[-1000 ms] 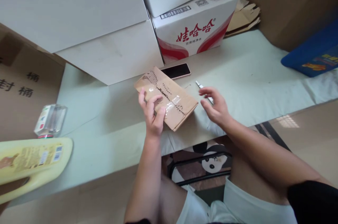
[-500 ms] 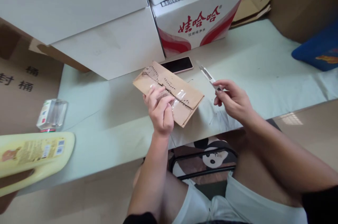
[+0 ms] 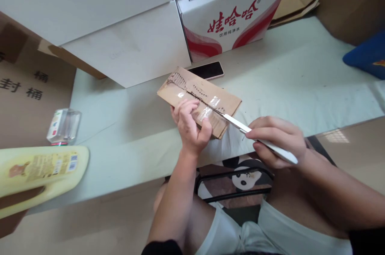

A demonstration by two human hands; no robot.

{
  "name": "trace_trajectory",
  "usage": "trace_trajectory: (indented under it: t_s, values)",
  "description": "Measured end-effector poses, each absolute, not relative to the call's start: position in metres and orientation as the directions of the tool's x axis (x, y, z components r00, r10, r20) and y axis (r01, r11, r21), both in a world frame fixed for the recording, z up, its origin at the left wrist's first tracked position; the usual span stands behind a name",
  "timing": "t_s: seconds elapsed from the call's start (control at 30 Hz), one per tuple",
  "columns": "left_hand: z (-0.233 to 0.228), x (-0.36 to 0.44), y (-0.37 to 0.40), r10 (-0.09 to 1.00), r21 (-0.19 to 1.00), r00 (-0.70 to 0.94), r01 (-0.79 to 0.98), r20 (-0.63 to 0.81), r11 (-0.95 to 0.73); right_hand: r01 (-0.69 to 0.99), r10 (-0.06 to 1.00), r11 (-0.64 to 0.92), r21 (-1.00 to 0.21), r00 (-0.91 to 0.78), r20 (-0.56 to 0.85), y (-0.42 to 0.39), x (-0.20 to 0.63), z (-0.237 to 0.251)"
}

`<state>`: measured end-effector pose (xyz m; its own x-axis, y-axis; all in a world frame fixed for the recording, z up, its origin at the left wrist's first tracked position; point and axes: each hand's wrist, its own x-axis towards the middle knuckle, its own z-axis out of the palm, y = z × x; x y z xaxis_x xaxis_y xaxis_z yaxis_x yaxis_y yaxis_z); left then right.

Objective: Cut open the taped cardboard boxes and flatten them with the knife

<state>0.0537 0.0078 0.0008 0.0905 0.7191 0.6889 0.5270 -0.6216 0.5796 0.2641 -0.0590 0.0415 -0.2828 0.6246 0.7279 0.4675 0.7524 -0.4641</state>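
Observation:
My left hand (image 3: 192, 124) grips a small brown cardboard box (image 3: 230, 100) from its near side, thumb and fingers over the top face. Clear tape and dark ink strokes mark that face, and a seam runs lengthwise along it. In my right hand (image 3: 278, 138) is a white utility knife (image 3: 264, 142), fingers closed round the handle. Its blade lies over the right part of the seam, pointing up and left; how deep the tip reaches I cannot make out. Behind the box lies a phone (image 3: 210, 70) with a dark screen.
White cartons (image 3: 126, 46) and a red-and-white water carton (image 3: 225, 26) stand at the back of the table (image 3: 126, 126). A clear plastic bottle (image 3: 64, 126) and a pale yellow jug (image 3: 45, 171) are at left. At right is a blue container (image 3: 367, 54).
The knife has swung from the right of the box onto its seam, my right hand turning and moving down and right. The box, still in my left hand, sits slightly further right.

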Motion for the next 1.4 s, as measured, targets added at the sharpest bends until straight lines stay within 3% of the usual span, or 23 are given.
trace_trajectory:
  t_s: [0.17, 0.57, 0.67, 0.83, 0.93, 1.4]
  values:
    - [0.001, 0.055, 0.010, 0.667, 0.521, 0.103, 0.541, 0.738, -0.660, 0.572, 0.571, 0.768, -0.289, -0.406, 0.713, -0.059, 0.267, 0.048]
    - [0.001, 0.055, 0.009, 0.672, 0.524, 0.098, 0.548, 0.734, -0.652, 0.650, 0.610, 0.722, -0.234, -0.440, 0.660, -0.060, 0.258, 0.043]
    - [0.002, 0.056, 0.009, 0.676, 0.529, 0.093, 0.548, 0.731, -0.648, 0.625, 0.607, 0.731, -0.275, -0.410, 0.681, -0.061, 0.254, 0.047]
    - [0.001, 0.056, 0.009, 0.668, 0.525, 0.100, 0.537, 0.737, -0.660, 0.571, 0.732, 0.640, -0.514, -0.250, 0.633, -0.060, 0.246, 0.052]
    - [0.001, 0.056, 0.010, 0.666, 0.522, 0.102, 0.539, 0.739, -0.661, 0.548, 0.764, 0.607, -0.576, -0.204, 0.611, -0.060, 0.244, 0.053]
    - [0.000, 0.056, 0.010, 0.657, 0.513, 0.122, 0.526, 0.744, -0.679, 0.654, 0.762, 0.556, -0.513, -0.156, 0.628, -0.067, 0.242, 0.060]
